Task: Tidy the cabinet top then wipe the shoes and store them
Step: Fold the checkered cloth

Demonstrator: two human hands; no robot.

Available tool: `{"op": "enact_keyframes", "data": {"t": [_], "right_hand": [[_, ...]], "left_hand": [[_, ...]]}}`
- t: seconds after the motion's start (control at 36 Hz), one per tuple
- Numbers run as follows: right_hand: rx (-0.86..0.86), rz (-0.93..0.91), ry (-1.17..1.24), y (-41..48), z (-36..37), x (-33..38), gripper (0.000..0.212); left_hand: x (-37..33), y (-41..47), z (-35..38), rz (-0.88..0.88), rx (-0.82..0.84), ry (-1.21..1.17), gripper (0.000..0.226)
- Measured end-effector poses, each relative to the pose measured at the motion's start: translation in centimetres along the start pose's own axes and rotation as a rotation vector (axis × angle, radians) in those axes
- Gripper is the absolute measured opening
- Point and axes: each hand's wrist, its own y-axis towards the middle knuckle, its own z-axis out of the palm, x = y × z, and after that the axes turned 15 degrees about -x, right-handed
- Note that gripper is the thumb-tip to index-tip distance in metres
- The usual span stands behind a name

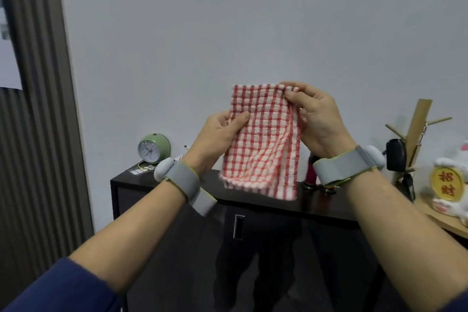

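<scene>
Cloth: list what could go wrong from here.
1. The cloth, pinched by the left hand and right hand, hangs loose below; lowered, it may sweep the pink item on the cabinet.
2. It hides part of the cabinet top, so a hand could knock something unseen.

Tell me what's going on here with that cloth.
A person holds a red-and-white checked cloth up in front of a dark cabinet, using both bare hands. The left hand grips the cloth's left edge, and the right hand pinches its top right corner. The cloth is folded over and hangs clear of the cabinet top. A green alarm clock stands on the top at the left. No shoes are in view.
</scene>
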Motion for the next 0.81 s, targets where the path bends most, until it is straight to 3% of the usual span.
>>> {"op": "enact_keyframes", "data": {"t": [0.11,0.22,0.33,0.42,0.53,0.61,0.81], "right_hand": [[0.077,0.213,0.106,-0.9,-0.6,-1.7,0.048],[0.172,0.415,0.064,-2.3,-1.0,-3.6,0.058],[0.053,0.343,-0.148,-2.9,-1.2,-4.5,0.044],[0.013,0.273,-0.233,-2.8,-1.5,-4.4,0.029],[-0.070,0.216,-0.275,-2.3,-2.1,-3.9,0.042],[-0.038,0.266,-0.297,-1.9,-2.6,-3.6,0.048],[0.086,0.361,-0.197,-2.3,-3.3,-3.3,0.040]], "left_hand": [[-0.9,0.3,0.6,0.149,-0.108,0.073,0.024],[-1.2,0.6,1.2,0.233,-0.171,0.161,0.024],[-0.7,0.5,1.4,0.225,-0.180,0.248,0.025],[0.0,0.4,1.0,0.122,-0.147,0.228,0.028],[0.2,-0.3,0.1,-0.140,0.088,0.234,0.032],[0.7,-0.5,-0.5,-0.182,0.171,0.186,0.030],[0.5,-0.3,-1.0,-0.165,0.135,-0.002,0.024]]}}
